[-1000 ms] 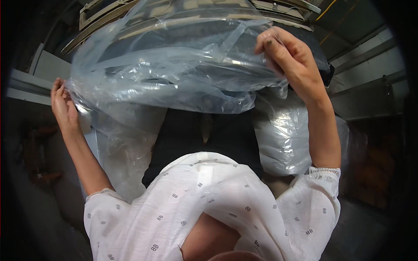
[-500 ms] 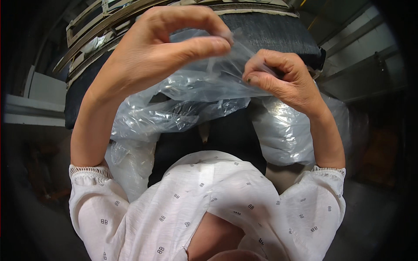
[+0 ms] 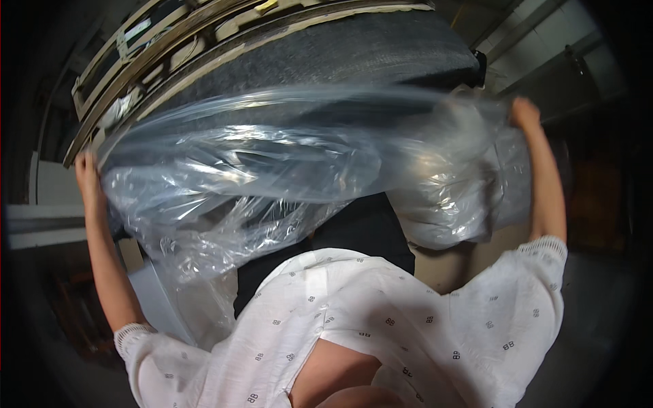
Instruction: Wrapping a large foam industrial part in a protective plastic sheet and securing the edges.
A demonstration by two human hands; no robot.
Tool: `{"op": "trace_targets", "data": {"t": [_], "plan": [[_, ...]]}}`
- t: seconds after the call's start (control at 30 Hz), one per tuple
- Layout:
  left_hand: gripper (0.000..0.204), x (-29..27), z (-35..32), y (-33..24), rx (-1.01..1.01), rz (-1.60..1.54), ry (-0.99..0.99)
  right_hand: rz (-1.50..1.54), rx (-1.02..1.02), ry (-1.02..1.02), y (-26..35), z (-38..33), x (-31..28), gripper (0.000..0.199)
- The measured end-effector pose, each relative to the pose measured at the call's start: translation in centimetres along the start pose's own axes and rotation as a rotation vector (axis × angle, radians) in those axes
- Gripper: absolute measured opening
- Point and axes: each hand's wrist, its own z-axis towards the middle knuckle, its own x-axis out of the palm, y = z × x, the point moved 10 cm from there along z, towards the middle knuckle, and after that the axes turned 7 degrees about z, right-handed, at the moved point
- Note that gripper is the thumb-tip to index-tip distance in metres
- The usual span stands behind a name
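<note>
Clear plastic film, perhaps a large bag, stretches in front of me between my two widely spread hands. Its upper edge is pulled nearly straight and is smeared by motion. My left hand, far out to the left, is closed on one end of the film. Out to the right, my right hand is closed on the other end. The middle of the film sags above my lap and catches bright reflections. Both sets of fingers are small and partly blurred.
A dark padded surface lies beyond the film, with a wooden frame along its far left edge. More crumpled clear plastic bulges at the right of my lap. A pale box-like panel stands low at the left.
My hands have moved from close together in front of me to far apart, left and right. The bunched film between them has been spread wide.
</note>
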Motion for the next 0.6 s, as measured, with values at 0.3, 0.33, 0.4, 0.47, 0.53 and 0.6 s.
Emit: {"op": "trace_targets", "data": {"t": [0.3,0.33,0.4,0.47,0.53,0.6], "plan": [[0.037,-16.0,-3.2,15.6,-0.098,1.007,-0.37,1.075,-0.214,-1.07,10.9,1.8,-22.6,0.034],[0.04,-18.6,-4.1,15.8,-0.164,1.068,-0.327,0.948,-0.258,-0.749,15.9,4.2,-20.0,0.038],[0.04,-13.6,-3.4,13.3,-0.186,1.292,-0.319,0.831,-0.484,-0.717,18.6,8.0,-12.7,0.059],[0.04,-19.3,-4.4,14.3,-0.309,1.342,-0.344,0.802,-0.425,-0.587,21.4,9.3,-11.5,0.063],[0.039,-21.0,-3.4,15.2,-0.323,1.36,-0.307,0.751,-0.339,-0.462,21.8,10.8,-9.7,0.068],[0.04,-21.9,-2.0,15.0,-0.275,1.391,-0.356,0.737,-0.336,-0.51,21.3,12.1,-9.3,0.07]]}}
